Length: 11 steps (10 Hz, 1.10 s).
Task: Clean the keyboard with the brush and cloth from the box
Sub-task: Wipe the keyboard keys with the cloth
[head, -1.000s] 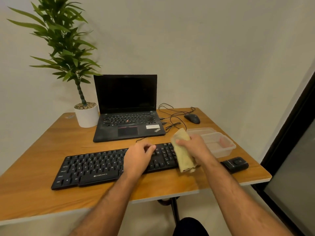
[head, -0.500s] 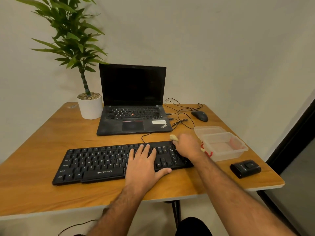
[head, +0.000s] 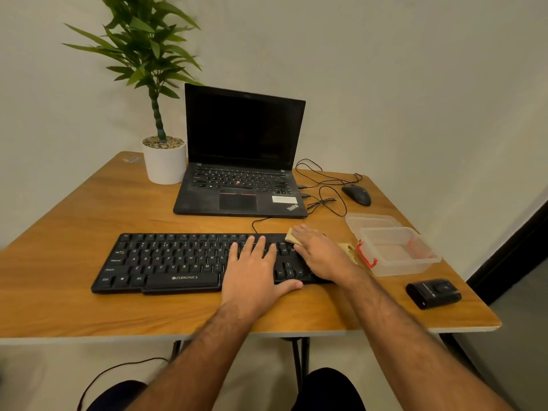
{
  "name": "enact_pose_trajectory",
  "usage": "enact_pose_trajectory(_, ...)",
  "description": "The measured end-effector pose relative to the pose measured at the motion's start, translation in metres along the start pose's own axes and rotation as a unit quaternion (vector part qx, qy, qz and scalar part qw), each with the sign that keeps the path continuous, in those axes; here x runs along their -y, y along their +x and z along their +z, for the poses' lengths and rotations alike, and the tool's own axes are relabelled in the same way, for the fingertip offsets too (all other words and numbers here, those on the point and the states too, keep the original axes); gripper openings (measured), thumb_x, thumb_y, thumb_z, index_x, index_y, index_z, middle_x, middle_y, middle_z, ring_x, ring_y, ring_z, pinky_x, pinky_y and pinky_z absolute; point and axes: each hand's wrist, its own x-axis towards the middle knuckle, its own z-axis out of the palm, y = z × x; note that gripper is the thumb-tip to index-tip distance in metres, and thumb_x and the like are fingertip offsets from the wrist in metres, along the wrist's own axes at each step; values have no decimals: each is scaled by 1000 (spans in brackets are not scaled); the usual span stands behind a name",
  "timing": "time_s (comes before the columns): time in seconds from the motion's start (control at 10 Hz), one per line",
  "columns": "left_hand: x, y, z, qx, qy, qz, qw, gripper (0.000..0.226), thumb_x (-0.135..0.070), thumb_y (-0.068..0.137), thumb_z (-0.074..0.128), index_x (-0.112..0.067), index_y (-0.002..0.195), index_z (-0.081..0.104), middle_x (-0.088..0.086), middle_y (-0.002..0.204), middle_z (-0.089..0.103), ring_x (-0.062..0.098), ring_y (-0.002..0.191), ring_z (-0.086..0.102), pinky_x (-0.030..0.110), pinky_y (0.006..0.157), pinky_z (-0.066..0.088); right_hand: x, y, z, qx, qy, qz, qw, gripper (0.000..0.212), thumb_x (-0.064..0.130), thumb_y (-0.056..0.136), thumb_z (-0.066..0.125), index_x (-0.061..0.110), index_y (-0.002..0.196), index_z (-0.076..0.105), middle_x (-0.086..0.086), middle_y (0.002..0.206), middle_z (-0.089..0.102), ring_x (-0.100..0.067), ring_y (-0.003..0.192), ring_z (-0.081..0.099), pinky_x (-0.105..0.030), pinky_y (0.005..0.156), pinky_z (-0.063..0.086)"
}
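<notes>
A black keyboard [head: 172,262] lies across the front of the wooden table [head: 74,215]. My left hand [head: 255,271] lies flat on its right half, fingers straight and spread. My right hand [head: 321,252] presses a yellow cloth [head: 292,236] onto the keyboard's right end with flat fingers; the cloth pokes out past my fingertips and behind my wrist. A clear plastic box [head: 397,252] with a red latch stands open to the right of the keyboard, its lid [head: 370,222] behind it. No brush is in view.
An open black laptop [head: 240,185] sits behind the keyboard, a potted plant [head: 164,161] to its left. A black mouse [head: 355,194] with looped cables lies at the back right. A small black device [head: 433,293] rests near the front right corner.
My right hand brought the cloth down from the air onto the keyboard's right end. My left hand went from curled on the keys to lying flat. The camera tilted downward.
</notes>
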Motion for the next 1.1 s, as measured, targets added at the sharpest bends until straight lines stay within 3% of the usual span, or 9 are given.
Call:
enact_pose_trajectory(0.1, 0, -1, -1, -1, -6, -4, 1000, 103, -91, 79, 25, -26, 158, 22, 3, 167, 15, 22, 154, 6, 50, 124, 0, -9, -3, -11, 38, 3, -18, 999, 51, 27, 106, 40, 21, 155, 27, 5, 162, 23, -10, 150, 15, -29, 120, 9)
enact_pose_trajectory(0.4, 0, -2, -2, 0, -7, -5, 1000, 100, -90, 80, 25, -26, 158, 22, 3, 167, 14, 22, 154, 5, 51, 124, 1, -20, -10, -12, -7, 54, 61, 997, 48, 25, 106, 39, 19, 153, 30, 4, 162, 24, -13, 150, 15, -32, 120, 13)
enact_pose_trajectory(0.6, -1, -1, -1, -1, -5, -5, 1000, 101, -90, 80, 25, -26, 157, 24, 3, 167, 16, 22, 154, 7, 51, 124, 1, -10, -5, -6, 20, 32, -3, 999, 49, 27, 105, 40, 21, 153, 31, 7, 161, 25, -10, 150, 15, -33, 122, 12)
enact_pose_trajectory(0.7, 1, -1, 0, 0, -6, -5, 1000, 101, -91, 80, 25, -27, 157, 24, 2, 167, 16, 21, 154, 6, 51, 124, 0, -20, -13, -15, 40, 34, 4, 999, 49, 26, 105, 41, 24, 153, 31, 5, 160, 29, -14, 147, 26, -34, 119, 20)
enact_pose_trajectory(0.8, 1, -2, -1, 5, -10, -7, 1000, 101, -91, 80, 25, -27, 158, 23, 2, 167, 15, 21, 154, 5, 51, 124, 0, -31, -16, -25, 21, 52, 75, 996, 40, 26, 105, 40, 23, 146, 45, -1, 141, 54, -20, 124, 52, -35, 104, 40)
enact_pose_trajectory(0.9, 1, -2, -1, 7, -11, -6, 1000, 102, -91, 79, 26, -27, 158, 21, 2, 167, 14, 21, 154, 5, 51, 124, -1, -30, -4, -32, -37, 106, 136, 984, 31, 27, 105, 40, 17, 128, 58, -5, 113, 65, -18, 102, 58, -33, 87, 47)
enact_pose_trajectory(1.0, 0, -2, -1, 3, -8, -6, 1000, 102, -91, 79, 26, -27, 158, 22, 2, 167, 15, 21, 154, 5, 51, 124, -1, -22, 6, -30, -41, 160, 152, 974, 30, 32, 105, 41, 17, 123, 60, -3, 110, 65, -18, 102, 59, -35, 88, 46)
enact_pose_trajectory(1.1, 0, -1, 0, 0, -7, -7, 1000, 102, -91, 79, 26, -26, 158, 23, 2, 167, 16, 22, 154, 6, 50, 124, 0, -19, 4, -18, 8, 156, 152, 976, 35, 34, 105, 40, 16, 130, 57, -8, 122, 62, -19, 106, 56, -33, 87, 42)
